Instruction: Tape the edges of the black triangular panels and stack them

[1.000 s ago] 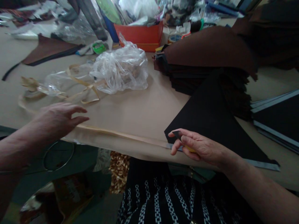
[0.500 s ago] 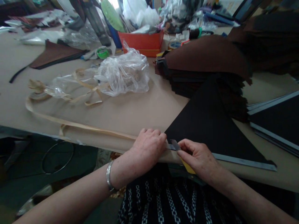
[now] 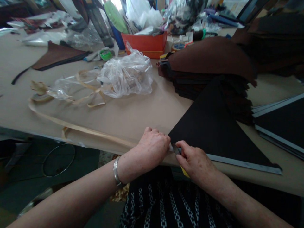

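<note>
Right hand [image 3: 196,163]: you clenched one yellow-handled knife [image 3: 184,171], its blade at the black sheet [image 3: 213,133];
Left hand [image 3: 152,147]: you pressed on the tan strip [image 3: 95,133] along the table [image 3: 123,117], grip unclear;
Orange box [image 3: 143,46]: it held white plastic bags [image 3: 142,12];

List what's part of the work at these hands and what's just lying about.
In the work:
left hand, at the table edge
right hand, gripping a yellow-handled blade
black triangular sheet
grey edge strip
tan strip

Lying about:
crumpled plastic bag
orange box
stack of brown sheets
wire hoop
</note>
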Tool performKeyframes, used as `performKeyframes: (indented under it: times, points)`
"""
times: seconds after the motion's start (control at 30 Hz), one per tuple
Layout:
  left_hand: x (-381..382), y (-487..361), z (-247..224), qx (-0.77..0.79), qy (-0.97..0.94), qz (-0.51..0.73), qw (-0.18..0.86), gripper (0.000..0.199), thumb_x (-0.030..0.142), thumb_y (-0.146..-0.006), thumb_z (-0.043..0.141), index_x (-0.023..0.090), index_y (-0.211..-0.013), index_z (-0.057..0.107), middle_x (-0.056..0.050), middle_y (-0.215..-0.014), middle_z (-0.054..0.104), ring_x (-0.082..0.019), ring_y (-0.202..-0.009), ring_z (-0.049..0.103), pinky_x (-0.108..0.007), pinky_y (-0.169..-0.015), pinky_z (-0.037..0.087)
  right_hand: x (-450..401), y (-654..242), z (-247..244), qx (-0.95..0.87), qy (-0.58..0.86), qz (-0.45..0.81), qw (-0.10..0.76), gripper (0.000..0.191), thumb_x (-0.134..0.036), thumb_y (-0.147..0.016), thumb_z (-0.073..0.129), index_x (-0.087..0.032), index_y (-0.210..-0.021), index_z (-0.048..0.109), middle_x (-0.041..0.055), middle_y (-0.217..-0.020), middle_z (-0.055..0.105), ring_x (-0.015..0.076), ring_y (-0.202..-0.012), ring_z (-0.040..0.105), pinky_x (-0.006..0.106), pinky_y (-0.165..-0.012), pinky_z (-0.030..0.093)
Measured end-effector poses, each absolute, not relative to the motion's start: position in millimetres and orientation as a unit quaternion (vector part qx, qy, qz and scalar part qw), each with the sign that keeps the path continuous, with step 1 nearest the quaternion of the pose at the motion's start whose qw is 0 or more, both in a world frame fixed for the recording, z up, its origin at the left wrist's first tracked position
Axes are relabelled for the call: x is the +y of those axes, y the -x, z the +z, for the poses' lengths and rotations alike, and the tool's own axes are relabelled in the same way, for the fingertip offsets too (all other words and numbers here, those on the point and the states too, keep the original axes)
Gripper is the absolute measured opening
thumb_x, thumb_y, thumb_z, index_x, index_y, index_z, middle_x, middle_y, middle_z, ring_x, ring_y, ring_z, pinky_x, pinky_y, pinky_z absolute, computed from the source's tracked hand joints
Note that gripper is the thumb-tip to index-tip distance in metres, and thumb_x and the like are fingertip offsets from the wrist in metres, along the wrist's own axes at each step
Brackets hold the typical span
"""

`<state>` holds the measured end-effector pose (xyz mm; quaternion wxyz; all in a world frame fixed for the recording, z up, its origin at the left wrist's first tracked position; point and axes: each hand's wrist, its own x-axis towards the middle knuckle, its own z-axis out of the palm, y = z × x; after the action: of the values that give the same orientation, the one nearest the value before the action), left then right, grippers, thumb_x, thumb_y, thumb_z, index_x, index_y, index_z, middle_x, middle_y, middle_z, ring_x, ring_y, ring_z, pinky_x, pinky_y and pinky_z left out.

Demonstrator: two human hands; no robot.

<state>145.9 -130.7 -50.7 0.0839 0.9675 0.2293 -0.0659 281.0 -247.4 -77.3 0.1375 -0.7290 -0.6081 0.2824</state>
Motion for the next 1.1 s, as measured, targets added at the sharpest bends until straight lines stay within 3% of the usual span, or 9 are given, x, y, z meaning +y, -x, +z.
performKeyframes:
  times: [0.3, 0.43, 0.53, 0.6, 0.67, 0.77, 0.83, 0.93, 1.1]
  points:
    - [-142.8, -148.7, -41.1, 0.206, -0.968, -0.074, 0.126, 0.007, 0.015, -0.074, 0.055, 0.019, -0.069, 0.057, -0.004, -0.067, 0.065, -0.021, -0.063, 0.058, -0.035, -0.062, 0.032, -241.2, -276.7, -68.6, -0.624, 0.737, 0.255, 0.052, 0.021, -0.021, -0.084, 0.045, -0.019, -0.105, 0.050, 0.0064, -0.075, 0.066, 0.0214, -0.065, 0.063, 0.029, -0.054, 0.034]
    - [-159.2, -147.8, -31.7, 0.182, -0.961, -0.060, 0.197, 0.013, 0.014, -0.080, 0.052, 0.019, -0.071, 0.058, -0.001, -0.070, 0.066, -0.016, -0.064, 0.059, -0.033, -0.063, 0.037, -239.4, -274.7, -65.3, -0.620, 0.730, 0.281, 0.052, 0.022, -0.016, -0.082, 0.045, -0.018, -0.103, 0.052, 0.0070, -0.076, 0.067, 0.0215, -0.067, 0.062, 0.028, -0.054, 0.033]
    - [-157.9, -138.1, -34.3, 0.221, -0.947, -0.001, 0.231, 0.018, 0.019, -0.087, 0.047, 0.019, -0.071, 0.056, -0.001, -0.067, 0.063, -0.016, -0.064, 0.057, -0.031, -0.063, 0.040, -244.9, -281.8, -60.0, -0.608, 0.724, 0.304, 0.121, 0.021, -0.015, -0.081, 0.048, -0.019, -0.100, 0.054, 0.0038, -0.075, 0.065, 0.0183, -0.067, 0.061, 0.027, -0.057, 0.035]
    - [-151.0, -130.3, -39.1, 0.270, -0.931, 0.003, 0.244, 0.022, 0.025, -0.089, 0.045, 0.020, -0.069, 0.053, 0.000, -0.064, 0.059, -0.015, -0.061, 0.055, -0.028, -0.058, 0.040, -254.1, -297.2, -54.7, -0.584, 0.716, 0.320, 0.208, 0.010, -0.021, -0.085, 0.048, -0.020, -0.092, 0.055, 0.0009, -0.072, 0.063, 0.0150, -0.066, 0.058, 0.026, -0.059, 0.037]
    - [-144.0, -125.1, -43.5, 0.304, -0.913, -0.010, 0.273, 0.024, 0.029, -0.090, 0.042, 0.020, -0.069, 0.050, 0.001, -0.062, 0.058, -0.014, -0.057, 0.054, -0.026, -0.055, 0.040, -267.4, -323.2, -49.8, -0.544, 0.717, 0.319, 0.298, 0.012, -0.028, -0.089, 0.045, -0.020, -0.086, 0.053, 0.0002, -0.074, 0.062, 0.0132, -0.067, 0.057, 0.024, -0.061, 0.040]
    - [-141.5, -126.0, -46.9, 0.289, -0.917, 0.019, 0.275, 0.025, 0.029, -0.091, 0.040, 0.020, -0.071, 0.051, -0.002, -0.070, 0.061, -0.017, -0.068, 0.058, -0.031, -0.064, 0.047, -288.2, -377.4, -47.3, -0.483, 0.740, 0.270, 0.383, 0.017, -0.034, -0.091, 0.040, -0.020, -0.088, 0.050, 0.0012, -0.078, 0.063, 0.0130, -0.068, 0.058, 0.024, -0.064, 0.043]
    - [-145.7, -132.4, -48.9, 0.243, -0.933, 0.057, 0.258, 0.023, 0.026, -0.090, 0.040, 0.020, -0.073, 0.054, -0.005, -0.086, 0.065, -0.021, -0.086, 0.059, -0.038, -0.078, 0.048, -295.3, -416.0, -49.3, -0.452, 0.786, 0.204, 0.369, 0.017, -0.034, -0.089, 0.042, -0.019, -0.091, 0.051, 0.0013, -0.078, 0.063, 0.0136, -0.068, 0.058, 0.025, -0.064, 0.043]
    - [-154.7, -147.4, -55.2, 0.192, -0.947, 0.056, 0.250, 0.021, 0.020, -0.089, 0.041, 0.019, -0.074, 0.056, -0.007, -0.108, 0.065, -0.025, -0.103, 0.056, -0.046, -0.090, 0.046, -288.4, -461.8, -54.2, -0.400, 0.859, 0.143, 0.284, 0.022, -0.031, -0.084, 0.047, -0.017, -0.096, 0.058, 0.0038, -0.084, 0.065, 0.0162, -0.076, 0.060, 0.026, -0.068, 0.042]
    - [-160.4, -166.3, -67.9, 0.201, -0.958, -0.005, 0.206, 0.019, 0.017, -0.088, 0.042, 0.019, -0.079, 0.059, -0.008, -0.108, 0.065, -0.029, -0.101, 0.056, -0.050, -0.087, 0.045, -251.8, -490.0, -60.5, -0.380, 0.880, 0.172, 0.225, 0.017, -0.031, -0.071, 0.062, -0.015, -0.076, 0.064, 0.0041, -0.070, 0.064, 0.0170, -0.068, 0.058, 0.026, -0.062, 0.039]
